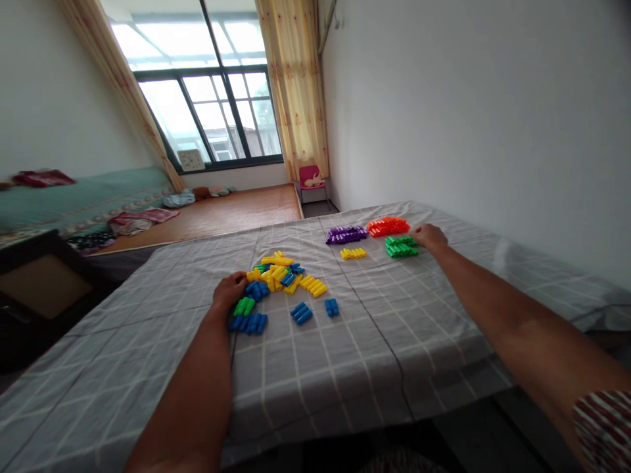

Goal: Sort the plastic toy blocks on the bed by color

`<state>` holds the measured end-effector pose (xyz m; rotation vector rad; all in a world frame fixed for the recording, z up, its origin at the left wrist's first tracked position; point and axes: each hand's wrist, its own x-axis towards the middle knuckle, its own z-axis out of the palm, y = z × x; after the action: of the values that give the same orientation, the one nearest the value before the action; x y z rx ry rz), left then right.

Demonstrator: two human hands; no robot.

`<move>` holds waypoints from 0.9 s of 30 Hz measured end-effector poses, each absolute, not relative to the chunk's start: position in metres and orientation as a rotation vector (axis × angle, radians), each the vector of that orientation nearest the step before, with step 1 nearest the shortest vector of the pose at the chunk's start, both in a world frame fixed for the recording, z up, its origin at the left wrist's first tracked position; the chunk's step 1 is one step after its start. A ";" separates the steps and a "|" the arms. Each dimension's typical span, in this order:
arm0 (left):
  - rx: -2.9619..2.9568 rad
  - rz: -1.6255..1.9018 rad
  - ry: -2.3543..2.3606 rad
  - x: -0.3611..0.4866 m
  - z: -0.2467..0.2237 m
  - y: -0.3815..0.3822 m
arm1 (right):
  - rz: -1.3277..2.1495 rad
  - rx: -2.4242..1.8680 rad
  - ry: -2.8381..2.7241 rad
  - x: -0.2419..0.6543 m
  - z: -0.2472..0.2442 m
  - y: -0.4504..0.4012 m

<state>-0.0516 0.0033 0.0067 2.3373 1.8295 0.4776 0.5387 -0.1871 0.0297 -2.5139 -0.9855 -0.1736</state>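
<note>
My left hand (231,289) is at the left edge of a mixed pile of ribbed plastic pieces, its curled fingertips against a yellow piece (253,274). What they pinch, if anything, is hidden. Close to it lie blue pieces (250,323) and a small green group (244,306). Stretched far forward, my right hand (430,235) has its fingers pressed together beside a green stack (401,247); I cannot make out anything between them. Behind that stack sits an orange stack (388,226), with a purple stack (347,234) to its left and a short yellow row (353,253) in front.
Two blue groups, one larger (301,313) and one smaller (332,307), lie apart from the pile. A grey checked cloth (325,374) covers the table. A white wall (473,118) runs along the right. A dark cabinet (34,295) stands left; a pink chair (311,177) is beyond.
</note>
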 end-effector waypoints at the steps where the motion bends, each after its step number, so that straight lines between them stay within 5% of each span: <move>1: 2.330 0.483 1.829 -0.051 0.007 0.002 | -0.229 -2.474 -1.005 0.532 0.034 -0.185; 6: 2.315 0.487 1.805 -0.045 0.010 -0.008 | -0.398 -2.086 -1.386 0.449 0.058 -0.158; 14: 2.295 0.578 1.757 -0.044 0.005 -0.012 | 0.097 -1.270 -2.149 0.226 0.060 -0.142; 18: 2.269 0.590 1.745 -0.044 0.008 -0.012 | 0.069 -0.920 -2.398 0.146 0.045 -0.132; 27: 2.249 0.566 1.715 -0.046 0.012 -0.010 | 0.162 -0.930 -2.599 0.116 0.053 -0.126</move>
<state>-0.0464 -0.0102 0.0121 2.2486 1.7154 0.5660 0.1165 -0.1256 0.0530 -0.9304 -2.5988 0.1616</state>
